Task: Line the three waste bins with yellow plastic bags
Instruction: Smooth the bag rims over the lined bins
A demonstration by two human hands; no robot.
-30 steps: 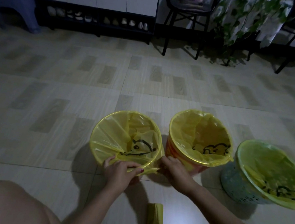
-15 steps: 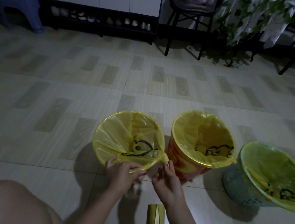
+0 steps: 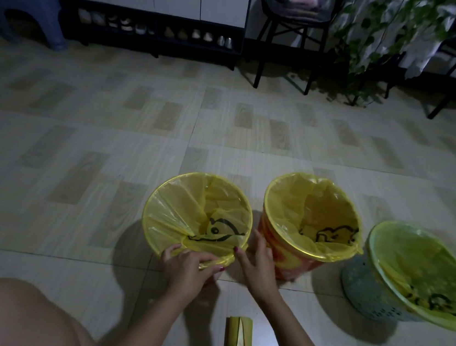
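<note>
Bag (image 3: 186, 219) slack bunches at the left bin's (image 3: 152, 245) near rim, pinched in the left hand (image 3: 186, 265); the right hand's (image 3: 257, 262) open fingers press beside it. Released loose, that film would likely slide back inside.

No readable text anywhere.
The yellow bags (image 3: 176, 212) carry only black printed drawings, with no letters, numbers or brand names legible on them.

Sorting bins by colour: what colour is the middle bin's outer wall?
Orange-red with lighter yellowish markings, on the middle bin in the head view.
</note>
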